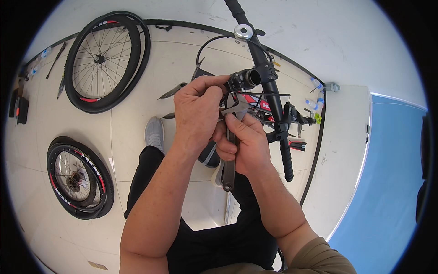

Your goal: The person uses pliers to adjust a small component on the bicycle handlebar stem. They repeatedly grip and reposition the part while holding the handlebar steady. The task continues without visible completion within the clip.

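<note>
My right hand (248,141) is wrapped round the dark grey handle of an adjustable wrench (228,171). The silver wrench head points up toward a black, round, open-ended part (248,79) beside the handlebar. My left hand (198,112) is closed, thumb and forefinger pressed against the near side of that part; what its fingers grip is hidden. The black drop-style handlebar (261,57) runs from the top down to the right, with a silver bell (243,31) on it. A red and black bicycle frame (255,101) shows behind, partly covered by the wrench and bar.
Two stacked wheels (99,59) lie on the tiled floor at the upper left, more wheels (77,178) below them. Plastic bottles (312,104) stand along the right wall. A black and red object (20,109) is at the far left. My grey shoe (155,133) rests near the left hand.
</note>
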